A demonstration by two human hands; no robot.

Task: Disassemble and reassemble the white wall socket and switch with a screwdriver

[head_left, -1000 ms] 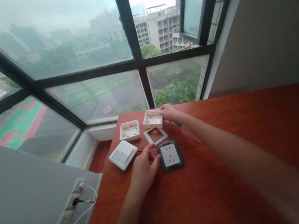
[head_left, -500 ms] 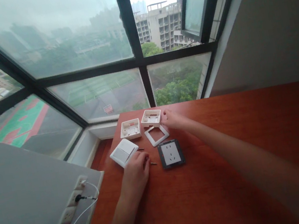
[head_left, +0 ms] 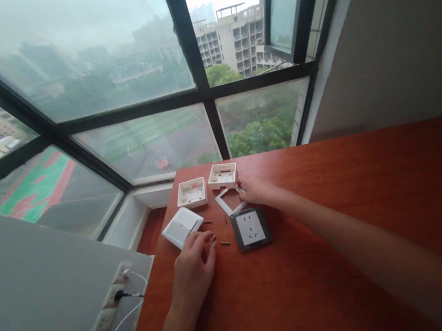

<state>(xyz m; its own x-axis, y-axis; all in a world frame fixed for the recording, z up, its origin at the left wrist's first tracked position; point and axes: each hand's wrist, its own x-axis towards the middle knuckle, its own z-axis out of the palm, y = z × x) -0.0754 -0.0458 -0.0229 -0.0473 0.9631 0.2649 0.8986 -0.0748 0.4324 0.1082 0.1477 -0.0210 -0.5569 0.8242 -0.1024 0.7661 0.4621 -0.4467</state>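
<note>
My left hand [head_left: 193, 268] rests on the wooden table [head_left: 338, 214], fingers curled, thumb and forefinger pinched on a small dark screw [head_left: 215, 238]. It lies just below a white switch plate [head_left: 182, 226]. My right hand [head_left: 252, 189] is closed on the right edge of a white square frame [head_left: 227, 203], which looks slightly tilted. A dark socket module with a white face [head_left: 250, 228] lies just below that hand. Two white back boxes [head_left: 192, 192] [head_left: 222, 175] stand side by side at the table's far edge.
Loose screws [head_left: 225, 242] [head_left: 207, 222] lie between the switch plate and the socket module. A large window [head_left: 104, 66] rises right behind the table. On the grey wall at the lower left, a wall outlet [head_left: 112, 303] has a plugged-in cable.
My left hand drew back from the socket module toward the switch plate. My right hand left the far back box and came down onto the white frame. The screwdriver beside it is no longer visible.
</note>
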